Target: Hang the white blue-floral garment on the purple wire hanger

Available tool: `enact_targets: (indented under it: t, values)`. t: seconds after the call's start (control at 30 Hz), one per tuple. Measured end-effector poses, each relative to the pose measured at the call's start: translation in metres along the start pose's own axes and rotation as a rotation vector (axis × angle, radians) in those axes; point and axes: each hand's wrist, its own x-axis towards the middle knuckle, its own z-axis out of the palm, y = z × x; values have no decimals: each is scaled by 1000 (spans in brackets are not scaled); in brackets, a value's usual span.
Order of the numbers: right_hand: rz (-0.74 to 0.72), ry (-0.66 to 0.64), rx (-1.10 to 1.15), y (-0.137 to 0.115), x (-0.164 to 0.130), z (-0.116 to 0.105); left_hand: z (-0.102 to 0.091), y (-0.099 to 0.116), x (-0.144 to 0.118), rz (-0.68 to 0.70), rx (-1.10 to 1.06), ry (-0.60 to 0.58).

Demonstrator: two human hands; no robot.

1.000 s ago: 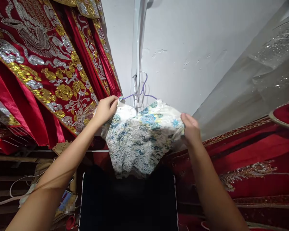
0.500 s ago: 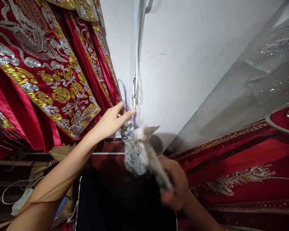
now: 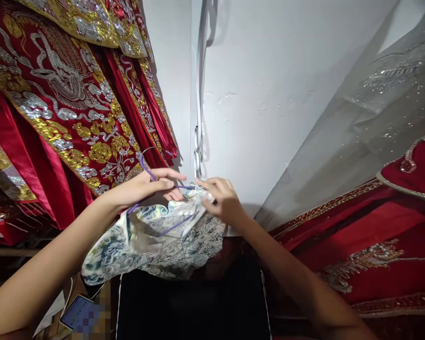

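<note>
Probably light, limp and a bit slippery: floral garment, draped about purple hanger; best taken at the shoulders. Left hand loosely closed round hanger near its neck, right hand pinching cloth at hanger's right end. No readable labels; phone screen, below-left of hanger, illegible.

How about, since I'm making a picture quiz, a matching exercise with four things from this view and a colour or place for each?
1. clothes hanger
2. floral garment
3. smartphone
4. embroidered panels

A. near the bottom left corner, screen lit
B. red, gold and silver
C. purple
D. whitish with a blue-green print

Pairs: 1-C, 2-D, 3-A, 4-B
</note>
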Motion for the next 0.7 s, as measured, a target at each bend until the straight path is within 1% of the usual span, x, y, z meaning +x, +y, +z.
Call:
enact_targets:
  t: [0.07, 0.1, 0.13, 0.17, 0.27, 0.3, 0.33, 0.37, 0.4, 0.47, 0.5, 0.57, 0.63, 0.7]
  values:
    - [87, 110, 33, 12, 20, -12, -8, -3, 8, -6, 7, 67]
    - [124, 130, 69, 18, 29, -20, -12, -4, 11, -2, 26, 87]
    - [157, 104, 127, 23, 36, -28, -15, -4, 13, 5, 46, 98]
    - [193, 35, 210, 28, 41, -35, -18, -3, 14, 11, 60, 101]
    - [362, -295, 557, 39, 38, -47, -26, 0, 16, 29, 98, 135]
    - [437, -362, 680, 41, 33, -48, -29, 1, 18, 37, 112, 160]
    - [512, -378, 796, 42, 27, -48, -33, 1, 21, 40, 128, 185]
    - [584, -339, 897, 43, 22, -46, -36, 0, 26, 38, 143, 211]
    - [647, -259, 975, 44, 17, -45, -39, -2, 32, 34, 158, 239]
    - [729, -48, 1054, 44, 14, -42, -43, -5, 44, 35, 186, 317]
    - [749, 49, 1060, 45, 16, -42, -44, -7, 49, 57, 212, 383]
    - [754, 210, 1035, 48, 24, -44, -44, -7, 53, 159, 317, 564]
    - [740, 343, 996, 56, 34, -49, -40, -4, 48, 291, 492, 744]
    - [729, 431, 963, 66, 41, -55, -31, -4, 37, 392, 670, 864]
